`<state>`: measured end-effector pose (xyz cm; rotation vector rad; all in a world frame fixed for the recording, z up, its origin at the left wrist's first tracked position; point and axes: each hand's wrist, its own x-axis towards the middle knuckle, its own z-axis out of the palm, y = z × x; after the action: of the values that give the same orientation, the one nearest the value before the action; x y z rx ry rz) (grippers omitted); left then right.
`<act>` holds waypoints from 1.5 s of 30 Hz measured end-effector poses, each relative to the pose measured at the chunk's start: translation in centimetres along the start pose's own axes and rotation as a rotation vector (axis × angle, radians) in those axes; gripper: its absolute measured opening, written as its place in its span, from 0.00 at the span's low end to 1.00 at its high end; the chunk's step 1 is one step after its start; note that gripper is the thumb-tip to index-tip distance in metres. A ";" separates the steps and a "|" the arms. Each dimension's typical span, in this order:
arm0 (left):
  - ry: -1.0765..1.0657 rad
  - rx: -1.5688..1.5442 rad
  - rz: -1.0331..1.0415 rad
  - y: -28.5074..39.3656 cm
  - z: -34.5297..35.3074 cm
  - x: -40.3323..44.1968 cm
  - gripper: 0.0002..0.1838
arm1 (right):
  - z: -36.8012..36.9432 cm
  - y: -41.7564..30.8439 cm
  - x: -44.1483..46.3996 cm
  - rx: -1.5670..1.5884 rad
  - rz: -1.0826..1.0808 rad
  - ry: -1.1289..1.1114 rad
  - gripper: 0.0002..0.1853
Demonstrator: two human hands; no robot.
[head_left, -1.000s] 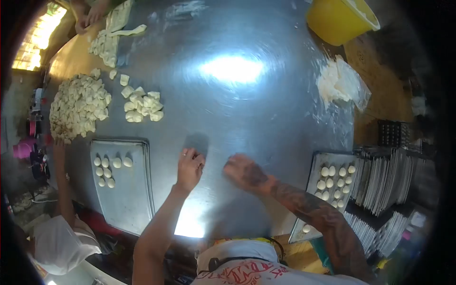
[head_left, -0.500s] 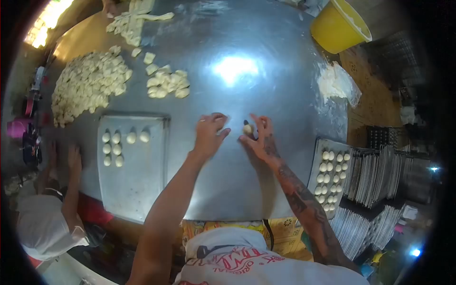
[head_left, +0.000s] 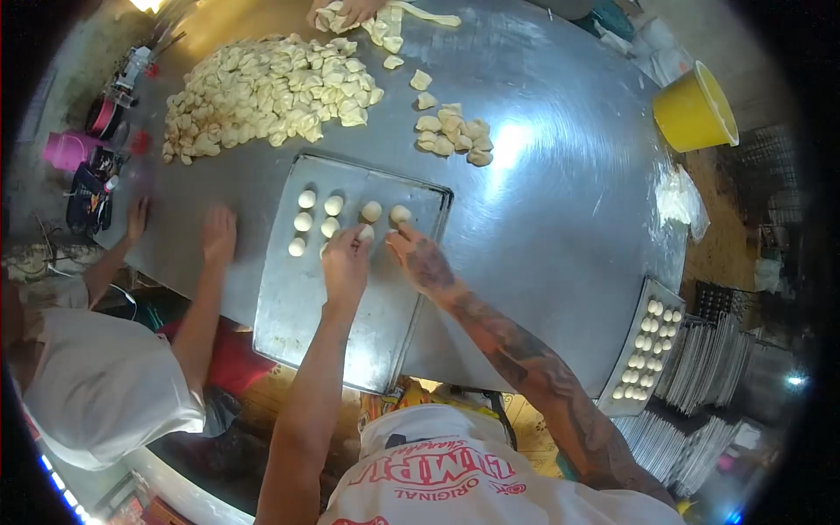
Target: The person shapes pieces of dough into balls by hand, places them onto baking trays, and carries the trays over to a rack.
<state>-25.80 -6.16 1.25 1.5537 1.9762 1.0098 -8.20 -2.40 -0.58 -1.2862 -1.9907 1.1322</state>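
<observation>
We have both hands over the near tray (head_left: 284,306), which lies flat on the metal table (head_left: 542,219). Our left hand (head_left: 347,262) has its fingertips pinched on a dough ball (head_left: 366,234), just below another in the third column; whether that ball rests on the metal we cannot tell. Our right hand (head_left: 424,261) is beside it with fingers curled in close, and we cannot make out whether they grip a ball.

By our judgement the work is well short of finished. Two columns of rounded balls stand at the tray's left, the lowest of the second partly behind our left hand, and two more columns are only begun, so most of the near half is bare. The far-right tray (head_left: 662,290) looks well filled with balls in rows.

Much dough remains unrounded: a small cluster of cut pieces (head_left: 455,133) lies beyond the tray, and a broad heap of dough pieces (head_left: 271,96) covers the table's left. At the top edge, a co-worker's hands (head_left: 354,10) are on more dough.
</observation>
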 end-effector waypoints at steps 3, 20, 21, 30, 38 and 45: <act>-0.042 0.017 -0.033 1.2 0.2 0.7 0.23 | -2.2 -3.0 -0.7 -0.097 0.062 0.038 0.20; -0.006 0.210 0.150 13.1 17.8 15.7 0.18 | -21.2 13.8 -8.8 0.067 -0.071 0.246 0.12; -0.044 0.121 0.007 15.4 16.9 13.9 0.17 | -22.6 13.6 -12.1 0.008 0.018 0.202 0.13; -0.237 0.082 -0.132 11.7 9.8 -22.4 0.12 | -24.8 12.8 -38.8 -0.296 0.234 0.198 0.07; -0.193 0.385 0.467 9.5 12.2 -15.9 0.17 | -22.1 14.2 -31.5 -0.585 0.013 0.326 0.12; -0.239 0.307 0.781 4.3 12.9 -17.7 0.05 | -20.3 15.2 -36.4 -0.572 -0.031 0.261 0.09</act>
<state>-8.92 -18.97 -5.59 2.5824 1.4057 0.7290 30.04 -24.79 -2.14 -1.5690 -2.1941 0.3491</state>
